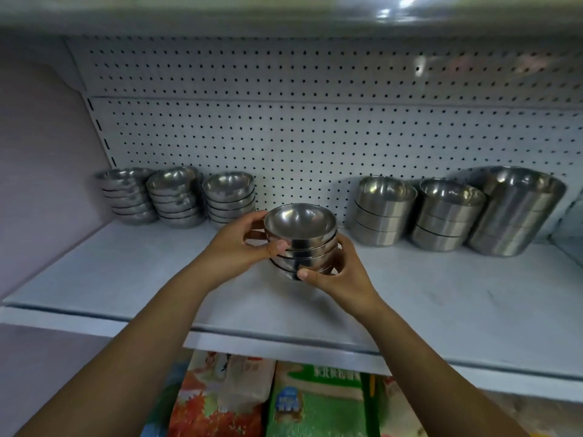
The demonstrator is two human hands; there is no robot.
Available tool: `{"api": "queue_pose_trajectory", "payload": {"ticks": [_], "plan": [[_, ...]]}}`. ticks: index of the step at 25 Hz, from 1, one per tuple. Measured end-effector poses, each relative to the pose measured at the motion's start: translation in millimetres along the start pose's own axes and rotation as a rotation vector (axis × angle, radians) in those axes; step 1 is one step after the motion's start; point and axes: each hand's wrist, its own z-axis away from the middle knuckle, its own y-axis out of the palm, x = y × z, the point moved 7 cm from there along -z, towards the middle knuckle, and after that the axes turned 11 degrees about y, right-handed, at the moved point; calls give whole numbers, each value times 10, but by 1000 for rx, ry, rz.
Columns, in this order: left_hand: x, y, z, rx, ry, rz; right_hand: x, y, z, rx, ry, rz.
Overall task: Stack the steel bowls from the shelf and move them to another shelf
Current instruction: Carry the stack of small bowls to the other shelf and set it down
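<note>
A pale shelf (441,298) backed by a pegboard wall (284,137) spans the view. Behind and to the right of the grip stand three stacks of larger steel bowls (454,212); behind and to its left stand three stacks of small bowls (176,197). Below the grip, under the shelf, lie coloured packets (312,402). The held stack of steel bowls (301,241) sits just over the shelf, the left hand (235,244) and right hand (339,272) clasping its opposite sides.
</note>
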Motion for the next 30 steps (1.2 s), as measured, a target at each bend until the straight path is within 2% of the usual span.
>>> {"api": "queue_pose_trajectory", "payload": {"ticks": [7,15,20,26,30], "plan": [[471,45,-598,16,-33,-78,-321,-35,-700,-7,60,-18],[743,21,-890,-142,-18,-79,-376,23,-1313,15,58,23],[853,-35,-1061,-193,-23,-273,-441,33,-1622,32,65,130],[910,-107,-1183,-277,1,-361,-449,43,-1916,21,112,243],[860,-139,-1205,-264,40,-410,-461,39,-1973,2,201,283]]}}
